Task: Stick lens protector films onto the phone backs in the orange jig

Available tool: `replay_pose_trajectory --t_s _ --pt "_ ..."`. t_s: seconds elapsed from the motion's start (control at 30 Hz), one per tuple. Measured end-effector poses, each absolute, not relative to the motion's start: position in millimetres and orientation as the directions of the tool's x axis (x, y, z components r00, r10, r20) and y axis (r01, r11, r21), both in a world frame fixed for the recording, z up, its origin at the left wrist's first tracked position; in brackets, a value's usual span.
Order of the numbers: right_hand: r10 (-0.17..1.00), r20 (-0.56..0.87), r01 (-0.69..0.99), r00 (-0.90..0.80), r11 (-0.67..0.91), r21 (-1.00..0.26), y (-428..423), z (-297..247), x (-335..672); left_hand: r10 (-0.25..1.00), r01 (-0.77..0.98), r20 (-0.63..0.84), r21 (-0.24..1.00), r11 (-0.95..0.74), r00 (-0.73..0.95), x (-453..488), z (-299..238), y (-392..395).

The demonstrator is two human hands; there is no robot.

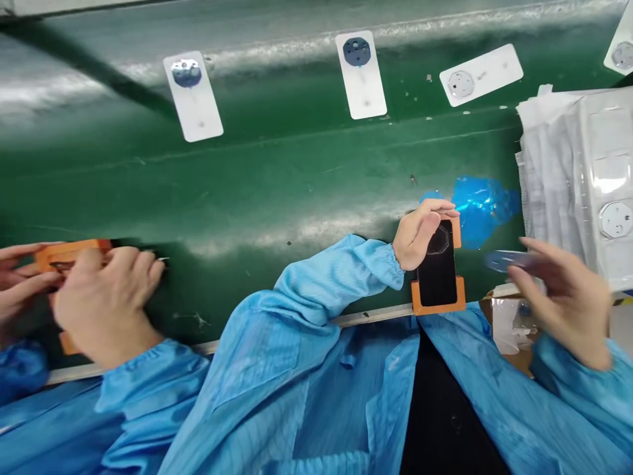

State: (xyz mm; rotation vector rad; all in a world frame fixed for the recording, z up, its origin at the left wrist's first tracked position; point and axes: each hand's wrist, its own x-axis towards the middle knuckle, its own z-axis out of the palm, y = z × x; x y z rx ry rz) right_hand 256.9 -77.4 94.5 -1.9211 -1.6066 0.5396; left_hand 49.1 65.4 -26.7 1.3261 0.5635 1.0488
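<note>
Black panel (440,285) lies in an orange holder (439,308) on the green desk (297,178), right of center in the frame; an octagonal outline shows near its top end. Left hand (418,231) is positioned over the upper left corner of the holder, fingers extended across the top edge; whether this grip pinches anything cannot be told. Right hand (568,297), at the lower right, has a narrow grip, with a thin translucent piece (504,260) held between thumb and fingers; motion blur obscures its outline. Crumpled blue film (479,214) lies just beside the holder's upper right. Clear trays (610,135) are stacked at the right edge, above an opened carton (521,361). White cards (200,112) bearing round inserts lie along the top. At the lower left, a co-worker's hands (111,300) hold a second orange holder (74,249).
</note>
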Motion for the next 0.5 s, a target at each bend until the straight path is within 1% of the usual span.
replay_pose_trajectory --t_s 0.07,0.1,0.13,0.2,0.23,0.3,0.37,0.43,0.5 --pt "0.972 0.222 0.812 0.074 0.07 -0.579 -47 65 228 0.866 -0.276 0.197 0.959 -0.072 0.46 50 -27 65" --pt "0.961 0.276 0.822 0.001 0.156 -0.548 -36 50 219 0.869 -0.251 0.176 0.966 -0.063 0.461 51 -27 65" --pt "0.95 0.306 0.821 -0.068 0.227 -0.524 -28 37 214 0.871 -0.219 0.159 0.974 -0.061 0.465 51 -26 66" --pt "0.935 0.294 0.807 -0.196 0.325 -0.494 -25 16 211 0.849 -0.137 0.169 0.984 -0.115 0.501 49 -23 70" --pt "0.93 0.273 0.804 -0.246 0.353 -0.478 -27 9 211 0.818 -0.087 0.198 0.98 -0.18 0.539 48 -22 74" --pt "0.923 0.238 0.813 -0.301 0.379 -0.441 -35 0 212 0.711 0.022 0.244 0.939 -0.342 0.659 44 -21 84" --pt "0.921 0.237 0.824 -0.309 0.384 -0.416 -41 -2 213 0.599 0.09 0.232 0.885 -0.458 0.766 39 -22 96" --pt "0.92 0.249 0.821 -0.303 0.384 -0.422 -41 -3 214 0.537 0.089 0.203 0.879 -0.468 0.819 36 -27 108" --pt "0.918 0.26 0.8 -0.299 0.389 -0.456 -38 -5 215 0.499 0.023 0.209 0.907 -0.42 0.841 34 -33 117"
